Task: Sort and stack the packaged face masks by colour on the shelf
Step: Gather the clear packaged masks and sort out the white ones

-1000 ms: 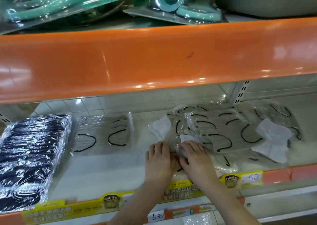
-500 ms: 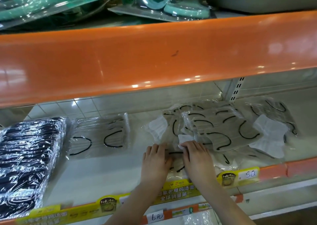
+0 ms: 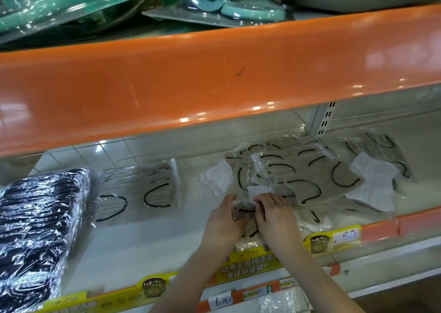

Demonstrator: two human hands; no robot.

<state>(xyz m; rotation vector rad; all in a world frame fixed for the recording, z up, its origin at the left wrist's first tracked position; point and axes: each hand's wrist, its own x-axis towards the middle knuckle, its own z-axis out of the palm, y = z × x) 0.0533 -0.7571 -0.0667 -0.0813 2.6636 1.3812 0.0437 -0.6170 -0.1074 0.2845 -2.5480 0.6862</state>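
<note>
both hands side by side: left hand (image 3: 223,222), right hand (image 3: 276,217), fingers curled.

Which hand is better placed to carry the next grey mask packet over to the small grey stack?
Probably the left hand: it lies nearer the grey stack, while the right hand is by the mixed pile.

Teal packaged goods (image 3: 241,5) sit above yellow price labels (image 3: 334,237).

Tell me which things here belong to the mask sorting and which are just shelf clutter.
Job: black mask stack; small grey mask stack; mixed grey and white pile; left hand and right hand, both on the pile's front packs.

Bystanders: teal packaged goods above; price tag.
</note>
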